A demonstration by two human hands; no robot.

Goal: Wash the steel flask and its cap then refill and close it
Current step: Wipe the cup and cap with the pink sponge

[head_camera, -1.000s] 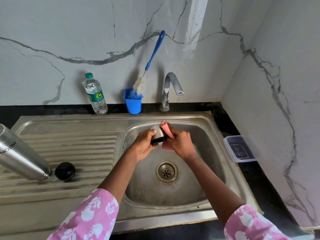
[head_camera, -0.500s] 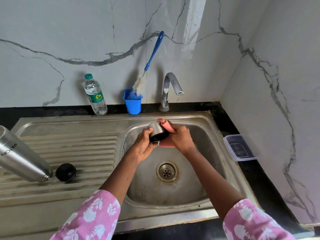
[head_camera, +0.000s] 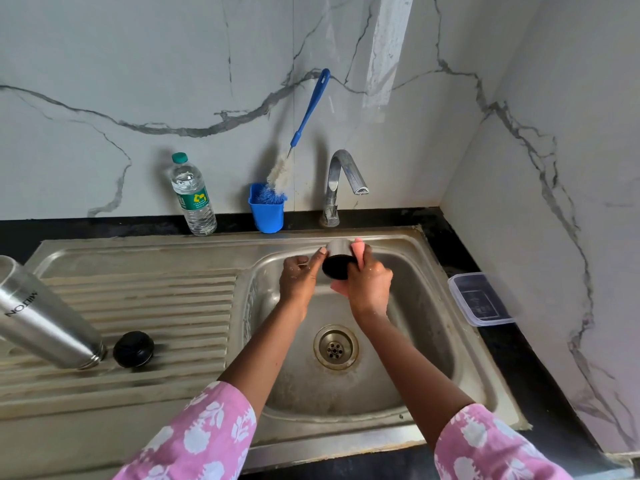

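Note:
Over the sink basin I hold the flask's steel cap, its black inside facing me. My left hand grips the cap from the left with finger and thumb. My right hand holds a pink sponge against the cap's right side. The steel flask lies tilted on the drainboard at the left, mouth toward me. A black inner stopper sits beside its mouth.
A tap stands behind the basin, with no water running. A blue cup holds a long bottle brush. A plastic water bottle stands on the black counter. A lidded clear box lies right of the sink.
Both hands have lifted the cap and sponge slightly toward the back of the basin, and the cap has turned so its black inside faces me.

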